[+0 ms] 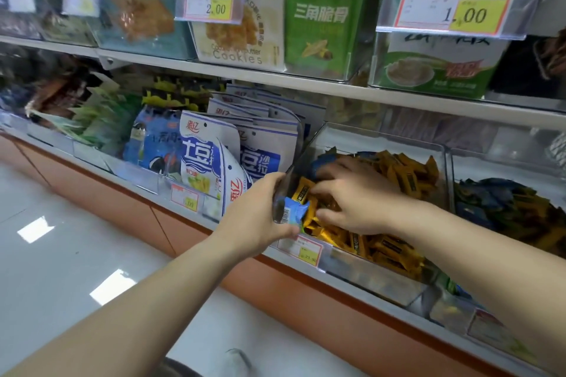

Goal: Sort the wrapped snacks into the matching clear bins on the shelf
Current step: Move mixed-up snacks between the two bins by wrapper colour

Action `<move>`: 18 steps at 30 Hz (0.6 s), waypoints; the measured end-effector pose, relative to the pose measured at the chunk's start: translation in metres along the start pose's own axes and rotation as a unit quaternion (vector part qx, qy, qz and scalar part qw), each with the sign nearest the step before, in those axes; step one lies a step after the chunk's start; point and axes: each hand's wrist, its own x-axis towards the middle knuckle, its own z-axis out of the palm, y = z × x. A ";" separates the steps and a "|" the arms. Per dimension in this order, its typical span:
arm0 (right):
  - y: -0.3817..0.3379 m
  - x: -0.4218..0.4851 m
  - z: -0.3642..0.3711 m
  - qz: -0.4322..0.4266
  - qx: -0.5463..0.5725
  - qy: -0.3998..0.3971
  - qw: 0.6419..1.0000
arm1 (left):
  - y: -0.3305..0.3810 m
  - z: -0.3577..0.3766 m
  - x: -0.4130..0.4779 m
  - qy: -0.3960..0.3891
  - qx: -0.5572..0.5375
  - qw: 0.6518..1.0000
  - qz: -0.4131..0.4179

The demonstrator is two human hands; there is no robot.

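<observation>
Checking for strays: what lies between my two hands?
Head view: the clear bin's side wall and a blue wrapped snack that the left hand holds, then yellow snacks under the right hand.

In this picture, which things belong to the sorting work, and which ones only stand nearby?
Part of the job:
- blue snack, held in the left hand
- right hand, among the yellow snacks
- clear bin holding them
- neighbouring bin of dark blue snacks

Just nearby:
- white-blue bags
- cookies box
- green box
- price tag
</observation>
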 end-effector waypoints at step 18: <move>-0.004 -0.025 -0.023 0.069 0.492 0.088 0.863 | 0.038 -0.009 -0.001 0.085 -0.093 0.989 0.071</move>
